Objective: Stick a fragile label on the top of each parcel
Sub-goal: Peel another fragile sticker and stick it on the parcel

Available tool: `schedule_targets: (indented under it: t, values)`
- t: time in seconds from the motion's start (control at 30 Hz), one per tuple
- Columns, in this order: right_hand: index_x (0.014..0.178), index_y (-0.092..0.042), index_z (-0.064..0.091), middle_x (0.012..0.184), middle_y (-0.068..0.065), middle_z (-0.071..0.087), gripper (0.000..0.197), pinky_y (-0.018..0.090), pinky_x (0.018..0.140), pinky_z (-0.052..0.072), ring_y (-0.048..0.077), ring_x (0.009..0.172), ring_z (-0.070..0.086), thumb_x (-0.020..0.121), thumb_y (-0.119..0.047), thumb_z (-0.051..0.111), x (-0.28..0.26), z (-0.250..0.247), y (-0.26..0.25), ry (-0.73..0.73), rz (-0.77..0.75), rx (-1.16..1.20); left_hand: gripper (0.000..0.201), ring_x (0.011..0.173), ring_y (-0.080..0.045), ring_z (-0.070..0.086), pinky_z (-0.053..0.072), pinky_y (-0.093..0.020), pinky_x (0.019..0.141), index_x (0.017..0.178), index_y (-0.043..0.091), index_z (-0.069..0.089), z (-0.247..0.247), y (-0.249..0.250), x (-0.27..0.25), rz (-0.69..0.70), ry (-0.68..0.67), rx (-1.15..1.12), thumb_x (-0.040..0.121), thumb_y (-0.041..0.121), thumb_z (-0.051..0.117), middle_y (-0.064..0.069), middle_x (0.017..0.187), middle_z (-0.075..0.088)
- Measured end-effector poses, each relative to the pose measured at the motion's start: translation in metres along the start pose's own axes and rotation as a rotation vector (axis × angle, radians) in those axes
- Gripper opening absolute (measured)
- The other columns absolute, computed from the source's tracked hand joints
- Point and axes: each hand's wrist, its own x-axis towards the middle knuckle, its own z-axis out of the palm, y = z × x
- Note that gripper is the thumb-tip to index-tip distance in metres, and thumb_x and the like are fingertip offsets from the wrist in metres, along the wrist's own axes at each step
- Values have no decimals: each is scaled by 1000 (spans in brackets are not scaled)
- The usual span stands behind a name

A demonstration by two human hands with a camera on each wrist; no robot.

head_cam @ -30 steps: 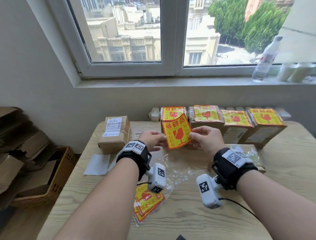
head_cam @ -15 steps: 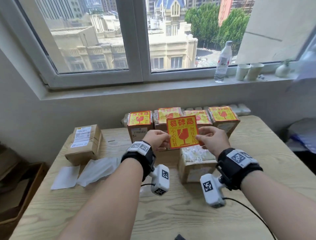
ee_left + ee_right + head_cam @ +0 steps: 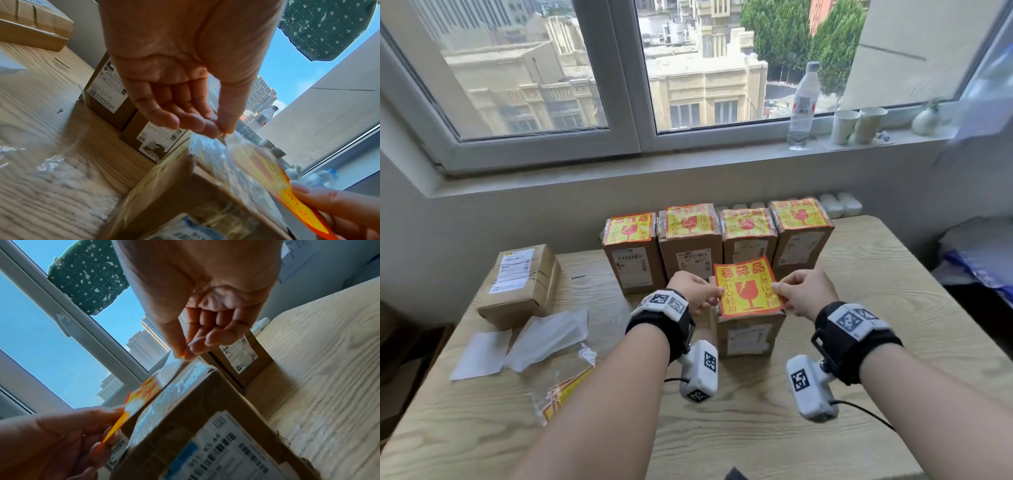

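A yellow and red fragile label [image 3: 748, 287] is stretched between both hands just above the top of a brown parcel [image 3: 748, 334] in the middle of the table. My left hand [image 3: 697, 291] pinches the label's left edge between thumb and fingertips [image 3: 221, 129]. My right hand [image 3: 803, 291] pinches its right edge [image 3: 185, 355]. The label [image 3: 144, 392] hangs tilted, close over the taped parcel top [image 3: 180, 384]. Behind stand several parcels [image 3: 690, 236] in a row, each with a label on top. A flat parcel [image 3: 522, 284] without a fragile label lies at the left.
White backing sheets [image 3: 549, 339] and a plastic bag of spare labels [image 3: 565, 394] lie on the wooden table [image 3: 893, 308] at the left. A water bottle [image 3: 803, 106] and two cups [image 3: 858, 125] stand on the window sill. Cardboard lies on the floor at the far left.
Both hands have brought the label down and nearer, from in front of the back row to just over the middle parcel. The head view has shifted left and up.
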Motion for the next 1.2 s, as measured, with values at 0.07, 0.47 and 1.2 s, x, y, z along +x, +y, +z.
schedule_targets:
  t: [0.07, 0.47, 1.2]
  values:
    - [72, -18, 66, 73, 2, 70, 17, 29, 60, 51, 15, 67, 67, 86, -25, 70, 0, 2, 2, -5, 7, -12, 15, 55, -6, 54, 46, -17, 53, 78, 10, 70, 3, -3, 2, -1, 20, 16, 84, 24, 72, -1, 70, 67]
    - [68, -19, 65, 67, -1, 66, 20, 32, 66, 54, 13, 63, 60, 86, -25, 68, 6, 8, 4, -30, 21, -77, 13, 54, -5, 54, 46, -16, 52, 75, 14, 70, 10, -5, 12, -62, 87, 23, 82, 25, 74, 2, 67, 67]
    - [67, -21, 65, 71, -3, 68, 16, 29, 69, 55, 15, 72, 66, 81, -27, 71, 10, 13, 10, 31, -49, -225, 28, 52, -12, 57, 52, -26, 61, 87, 6, 76, 15, -7, 30, -107, 134, 190, 77, 32, 74, -1, 69, 71]
